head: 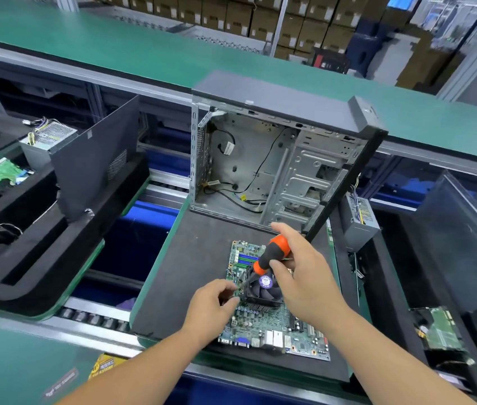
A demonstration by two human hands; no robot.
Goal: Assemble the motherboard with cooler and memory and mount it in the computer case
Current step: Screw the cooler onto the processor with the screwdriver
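- Right hand (298, 270) grips an orange-and-black screwdriver (272, 254), tilted down toward the cooler (263, 289).
- Left hand (212, 305) pinches at the cooler's corner.
- Motherboard (269, 323) lies on the dark pad (190, 264), before the open case (275, 159).

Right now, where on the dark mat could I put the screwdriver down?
Bare mat lies left of the motherboard, out to the green edge, and between the board and the open case. It is crowded at the cooler, where the left hand and right hand work.

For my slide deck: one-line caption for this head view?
Right hand drives a screwdriver at the cooler on the motherboard; left hand steadies.
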